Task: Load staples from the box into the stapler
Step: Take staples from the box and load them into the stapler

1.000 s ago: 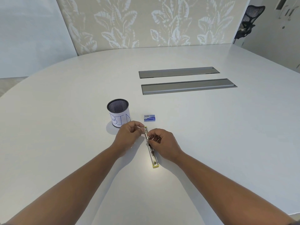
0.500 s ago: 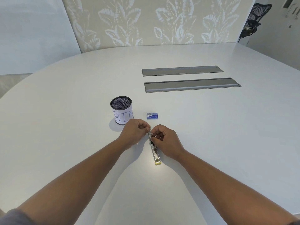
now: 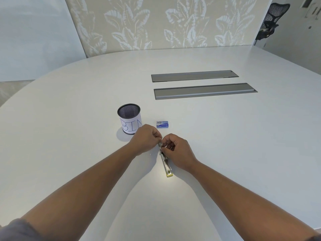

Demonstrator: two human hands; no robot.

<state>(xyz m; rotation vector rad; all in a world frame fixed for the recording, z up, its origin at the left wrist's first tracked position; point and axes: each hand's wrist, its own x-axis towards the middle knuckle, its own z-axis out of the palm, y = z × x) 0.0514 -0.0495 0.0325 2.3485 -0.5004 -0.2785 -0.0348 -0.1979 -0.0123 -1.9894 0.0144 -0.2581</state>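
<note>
White tabletop (image 3: 225,136) carries an opened stapler (image 3: 165,162), lying flat with its metal channel up and its yellow end nearest the person. Both hands meet at its far end: the left hand (image 3: 146,139) and the right hand (image 3: 177,150) have fingers curled and pinching there, though what sits between the fingertips is too small to tell. Just beyond lies a small blue staple box (image 3: 162,124), its print unreadable. Left of it stands a black mesh cup (image 3: 129,119) whose paper label reads "BIN".
</note>
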